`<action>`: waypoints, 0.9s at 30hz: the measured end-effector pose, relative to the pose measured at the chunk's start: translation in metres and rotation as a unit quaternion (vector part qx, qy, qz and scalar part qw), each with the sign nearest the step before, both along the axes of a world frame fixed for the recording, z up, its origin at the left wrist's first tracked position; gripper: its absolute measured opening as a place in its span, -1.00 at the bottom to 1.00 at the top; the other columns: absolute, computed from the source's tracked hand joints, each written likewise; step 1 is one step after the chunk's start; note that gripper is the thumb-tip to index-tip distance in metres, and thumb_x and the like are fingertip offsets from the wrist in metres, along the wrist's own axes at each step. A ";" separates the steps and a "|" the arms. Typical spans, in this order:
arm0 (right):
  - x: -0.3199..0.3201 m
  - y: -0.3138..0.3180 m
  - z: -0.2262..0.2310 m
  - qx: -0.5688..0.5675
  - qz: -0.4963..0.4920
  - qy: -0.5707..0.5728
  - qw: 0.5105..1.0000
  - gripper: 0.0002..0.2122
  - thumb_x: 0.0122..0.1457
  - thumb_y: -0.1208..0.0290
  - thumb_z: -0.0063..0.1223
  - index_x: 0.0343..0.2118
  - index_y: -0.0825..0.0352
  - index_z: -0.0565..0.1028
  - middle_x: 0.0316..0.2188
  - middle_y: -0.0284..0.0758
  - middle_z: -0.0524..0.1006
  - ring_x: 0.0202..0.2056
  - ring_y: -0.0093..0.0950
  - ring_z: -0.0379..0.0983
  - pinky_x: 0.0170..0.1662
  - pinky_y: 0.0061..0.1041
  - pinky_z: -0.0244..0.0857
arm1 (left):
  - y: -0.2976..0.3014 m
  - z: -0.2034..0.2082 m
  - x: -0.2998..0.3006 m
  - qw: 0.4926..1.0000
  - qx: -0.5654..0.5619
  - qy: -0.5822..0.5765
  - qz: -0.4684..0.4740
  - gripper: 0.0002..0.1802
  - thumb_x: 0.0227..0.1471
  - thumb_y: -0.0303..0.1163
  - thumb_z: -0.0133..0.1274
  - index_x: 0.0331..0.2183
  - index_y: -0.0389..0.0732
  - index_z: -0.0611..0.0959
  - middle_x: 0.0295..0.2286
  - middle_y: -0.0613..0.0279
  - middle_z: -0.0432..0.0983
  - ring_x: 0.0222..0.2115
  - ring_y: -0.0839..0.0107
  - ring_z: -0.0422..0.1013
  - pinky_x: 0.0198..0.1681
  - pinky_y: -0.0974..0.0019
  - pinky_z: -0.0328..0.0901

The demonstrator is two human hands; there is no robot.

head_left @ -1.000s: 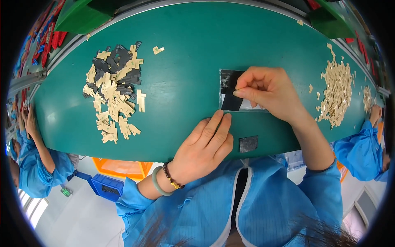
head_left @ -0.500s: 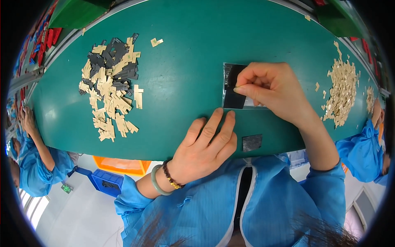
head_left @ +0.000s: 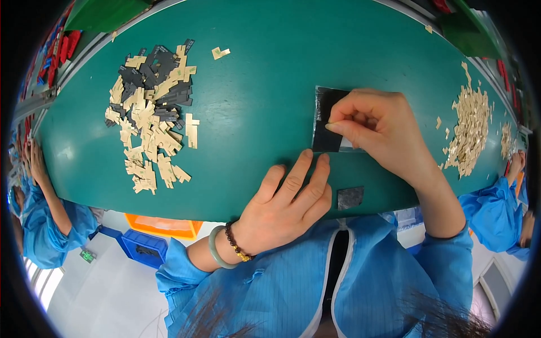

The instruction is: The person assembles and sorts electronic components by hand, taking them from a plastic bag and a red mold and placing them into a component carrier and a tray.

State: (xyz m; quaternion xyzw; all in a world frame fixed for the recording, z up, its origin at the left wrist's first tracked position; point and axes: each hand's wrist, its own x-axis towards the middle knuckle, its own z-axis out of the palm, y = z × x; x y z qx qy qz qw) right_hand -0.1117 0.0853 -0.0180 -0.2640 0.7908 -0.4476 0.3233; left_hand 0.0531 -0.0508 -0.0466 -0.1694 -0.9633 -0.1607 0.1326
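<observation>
A flat black sheet (head_left: pixel 325 132) with a clear plastic edge lies on the green table in front of me. Over its right part is my right hand (head_left: pixel 375 121), thumb and forefinger pinched together. Whatever sits between those fingertips is too small to make out, and the hand hides much of the sheet's right side. My left hand (head_left: pixel 290 191) rests palm down with fingers apart, its fingertips close to the sheet's lower edge. Just right of it lies a small dark grey square (head_left: pixel 350 198).
A heap of beige and black flat cut pieces (head_left: pixel 149 121) covers the left of the table; a loose beige piece (head_left: pixel 221 53) lies apart. At right is a pile of small beige pieces (head_left: pixel 469 132). Blue (head_left: pixel 143 248) and orange bins (head_left: pixel 163 225) stand below the edge. Co-workers sit either side.
The whole view has shifted slightly, so the sheet and both hands appear a little further right. My right hand keeps its pinch; my left hand stays spread beside the sheet.
</observation>
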 end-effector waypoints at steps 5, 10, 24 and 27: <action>0.002 -0.001 0.001 0.004 0.000 0.031 1.000 -0.95 0.04 0.58 0.12 -0.47 0.44 0.51 -0.62 -0.34 0.48 -0.64 -0.68 0.36 -0.58 -0.67 0.19 | 0.000 0.000 0.000 1.000 -0.003 0.004 0.002 -0.88 -0.10 -0.40 0.07 -0.40 -0.12 0.53 -0.05 0.12 0.48 -0.01 0.17 0.36 -0.18 0.24 0.21; 0.003 -0.003 0.003 0.013 0.010 0.055 0.998 -0.95 0.02 0.60 0.13 -0.48 0.45 0.50 -0.61 -0.33 0.46 -0.63 -0.65 0.37 -0.58 -0.65 0.22 | 0.000 0.000 0.001 1.000 -0.004 0.001 0.001 -0.88 -0.09 -0.40 0.06 -0.39 -0.11 0.52 -0.06 0.13 0.48 -0.01 0.17 0.36 -0.19 0.25 0.21; 0.002 -0.007 0.002 0.032 0.015 0.068 0.997 -0.94 0.00 0.59 0.13 -0.50 0.44 0.49 -0.62 -0.28 0.46 -0.63 -0.53 0.40 -0.56 -0.56 0.25 | -0.001 0.000 0.001 1.000 0.002 -0.002 0.004 -0.89 -0.08 -0.39 0.05 -0.39 -0.10 0.52 -0.05 0.15 0.47 0.01 0.20 0.35 -0.17 0.27 0.20; 0.001 -0.009 0.005 0.043 0.024 0.068 0.996 -0.94 0.00 0.57 0.12 -0.51 0.44 0.49 -0.62 -0.27 0.46 -0.62 -0.50 0.40 -0.54 -0.55 0.26 | -0.002 0.000 0.001 1.000 -0.004 -0.003 0.004 -0.88 -0.08 -0.39 0.05 -0.39 -0.10 0.52 -0.04 0.15 0.47 0.01 0.20 0.34 -0.16 0.27 0.19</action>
